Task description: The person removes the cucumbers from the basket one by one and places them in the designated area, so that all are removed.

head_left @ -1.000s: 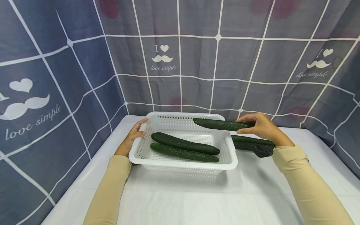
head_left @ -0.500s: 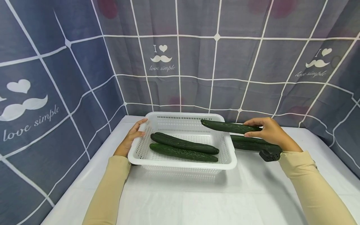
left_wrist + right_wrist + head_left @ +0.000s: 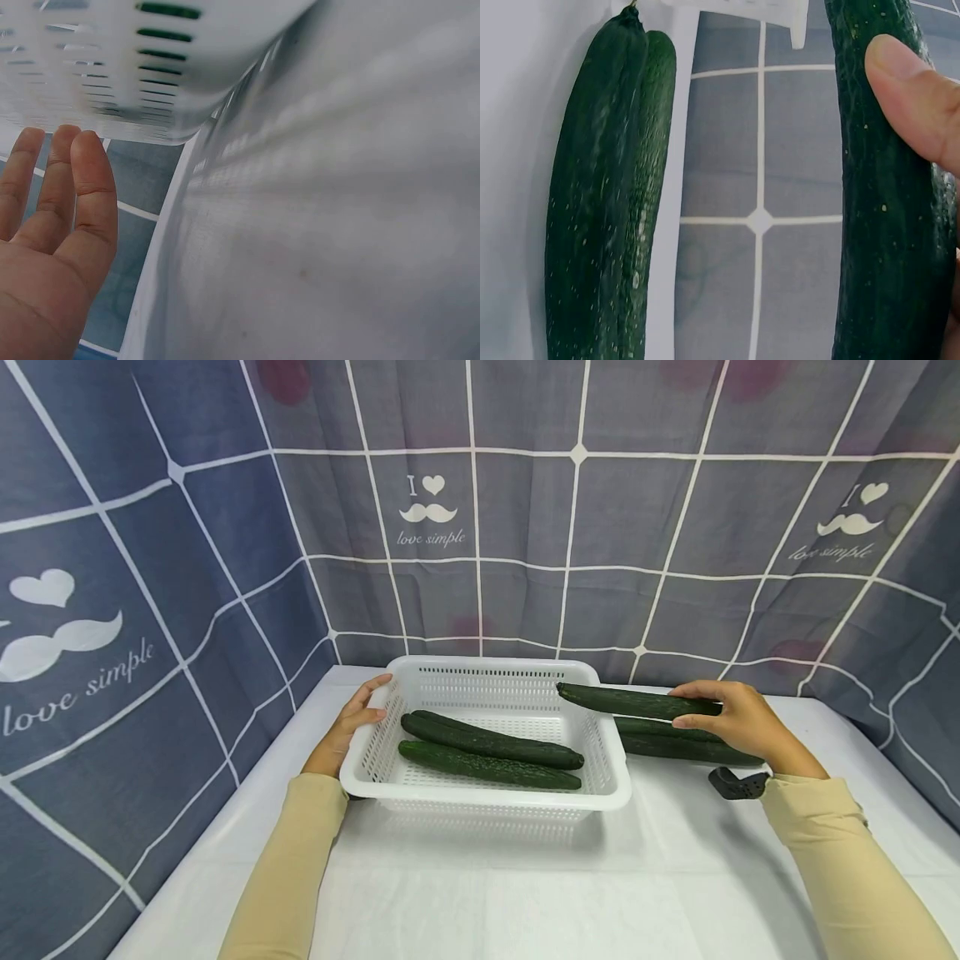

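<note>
With our right hand [image 3: 738, 718] we pinch a cucumber [image 3: 626, 700] between thumb and fingers, its left tip over the right end of the white basket [image 3: 487, 797]. Our left hand [image 3: 347, 727], fingers nearly straight, touches the basket's left end. More cucumbers [image 3: 491, 766] lie inside; two others [image 3: 675, 747] lie just right of it on the table [image 3: 487, 902].

Basket [image 3: 480, 797] open from above; right wall [image 3: 597, 735] blocks low sideways entry.
</note>
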The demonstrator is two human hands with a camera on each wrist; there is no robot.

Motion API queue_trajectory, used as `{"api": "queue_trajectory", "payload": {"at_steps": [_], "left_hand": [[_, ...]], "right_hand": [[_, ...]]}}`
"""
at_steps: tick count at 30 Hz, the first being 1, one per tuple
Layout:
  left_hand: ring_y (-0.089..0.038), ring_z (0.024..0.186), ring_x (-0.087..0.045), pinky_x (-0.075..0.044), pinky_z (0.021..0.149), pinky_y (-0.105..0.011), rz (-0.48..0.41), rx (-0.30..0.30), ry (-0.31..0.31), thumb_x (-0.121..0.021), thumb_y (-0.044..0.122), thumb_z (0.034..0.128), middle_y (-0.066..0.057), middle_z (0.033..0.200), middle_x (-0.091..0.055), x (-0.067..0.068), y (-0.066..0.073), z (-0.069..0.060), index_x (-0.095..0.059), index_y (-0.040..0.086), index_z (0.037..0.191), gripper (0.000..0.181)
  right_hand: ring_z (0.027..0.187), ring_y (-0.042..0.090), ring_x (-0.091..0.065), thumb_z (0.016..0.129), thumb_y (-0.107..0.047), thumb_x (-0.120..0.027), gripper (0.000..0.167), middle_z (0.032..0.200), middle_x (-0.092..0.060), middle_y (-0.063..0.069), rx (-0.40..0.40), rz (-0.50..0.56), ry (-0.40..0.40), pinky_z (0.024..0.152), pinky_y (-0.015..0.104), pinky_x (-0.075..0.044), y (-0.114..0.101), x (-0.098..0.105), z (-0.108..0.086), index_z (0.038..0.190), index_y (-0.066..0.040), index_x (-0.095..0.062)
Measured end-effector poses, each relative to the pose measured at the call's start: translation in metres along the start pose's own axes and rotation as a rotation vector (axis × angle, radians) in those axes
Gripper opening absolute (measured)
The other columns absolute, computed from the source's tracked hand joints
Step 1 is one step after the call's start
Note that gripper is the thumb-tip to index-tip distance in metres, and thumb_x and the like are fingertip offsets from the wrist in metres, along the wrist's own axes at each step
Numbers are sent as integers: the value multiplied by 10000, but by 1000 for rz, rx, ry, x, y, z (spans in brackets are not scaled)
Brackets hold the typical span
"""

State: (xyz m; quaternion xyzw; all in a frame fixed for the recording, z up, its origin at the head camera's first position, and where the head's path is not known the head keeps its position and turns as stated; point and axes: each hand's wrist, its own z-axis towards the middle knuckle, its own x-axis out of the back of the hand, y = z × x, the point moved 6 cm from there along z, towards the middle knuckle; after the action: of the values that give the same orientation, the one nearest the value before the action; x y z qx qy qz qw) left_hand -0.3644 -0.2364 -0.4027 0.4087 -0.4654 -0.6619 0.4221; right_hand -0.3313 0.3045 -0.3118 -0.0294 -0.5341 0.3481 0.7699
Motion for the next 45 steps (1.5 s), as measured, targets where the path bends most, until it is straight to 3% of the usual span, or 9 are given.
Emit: {"api": "queue_trajectory", "payload": {"at_steps": [3, 6, 9, 16, 20, 23, 28, 38, 45], "left_hand": [[-163, 1273, -535, -515, 976, -311, -2, 4, 2, -490, 47, 949, -87, 1553, -392, -1, 0, 1, -502, 319, 1498, 612], [-164, 1289, -518, -503, 987, -310, -3, 6, -4, -488, 51, 955, -83, 1558, -386, -1, 1, 1, -502, 319, 1505, 612], [-163, 1300, -504, -493, 995, -302, -11, 11, -9, -481, 51, 955, -51, 1544, -392, -1, 0, 0, -499, 315, 1506, 611], [-164, 1284, -534, -507, 982, -294, -14, 2, -8, -472, 33, 950, -23, 1497, -438, 1, 0, -2, -515, 311, 1489, 608], [-166, 1307, -513, -499, 989, -306, -6, 17, -9, -472, 46, 960, -28, 1527, -416, 2, 1, -4, -504, 314, 1505, 608], [-167, 1320, -490, -487, 1000, -314, -10, 39, -10, -476, 69, 965, -31, 1554, -388, 2, 1, -5, -478, 317, 1517, 605], [-165, 1321, -485, -483, 1002, -313, -6, 42, -19, -472, 72, 969, -26, 1557, -385, 0, 1, -4, -457, 301, 1539, 614], [-160, 1310, -486, -487, 989, -316, -23, 37, -39, -473, 66, 979, 6, 1530, -395, -2, 0, -1, -474, 319, 1527, 604], [-157, 1286, -500, -505, 972, -316, -43, 48, -19, -467, 64, 979, -15, 1516, -399, -1, 0, -3, -490, 327, 1513, 596]], "right_hand": [[969, -184, -508, 854, -134, -917, 378, 1156, -790, 173, -11, -17, 17, 857, 132, -394, 2, 4, -7, 1211, -73, -808], [724, -71, -468, 871, -129, -902, 371, 1187, -774, 210, -28, -23, 19, 778, 171, -387, 4, 8, -13, 1221, -63, -799], [608, 18, -349, 882, -122, -891, 379, 1215, -757, 233, -36, -24, 18, 725, 204, -363, 7, 11, -20, 1240, -55, -785], [651, -7, -378, 872, -136, -902, 408, 1246, -747, 168, -48, -53, 31, 717, 204, -353, 17, 13, -32, 1258, -84, -780], [869, -163, -467, 865, -151, -910, 419, 1229, -745, 1, -65, -41, 36, 805, 133, -364, 24, 13, -39, 1257, -83, -780], [1092, -274, -419, 867, -146, -909, 403, 1194, -703, -176, -72, 5, 42, 870, 67, -346, 28, 13, -43, 1245, -82, -783], [1121, -271, -439, 894, -123, -885, 370, 1170, -623, -349, -73, 76, 32, 885, 34, -327, 36, 13, -52, 1242, -69, -773], [1111, -247, -433, 899, -110, -877, 385, 1154, -576, -405, -128, 105, -3, 859, 52, -331, 58, 11, -73, 1250, -15, -751], [1082, -224, -477, 859, -28, -886, 398, 1160, -589, -389, -100, 126, -8, 842, 66, -380, 66, 5, -78, 1228, 29, -747]]}}
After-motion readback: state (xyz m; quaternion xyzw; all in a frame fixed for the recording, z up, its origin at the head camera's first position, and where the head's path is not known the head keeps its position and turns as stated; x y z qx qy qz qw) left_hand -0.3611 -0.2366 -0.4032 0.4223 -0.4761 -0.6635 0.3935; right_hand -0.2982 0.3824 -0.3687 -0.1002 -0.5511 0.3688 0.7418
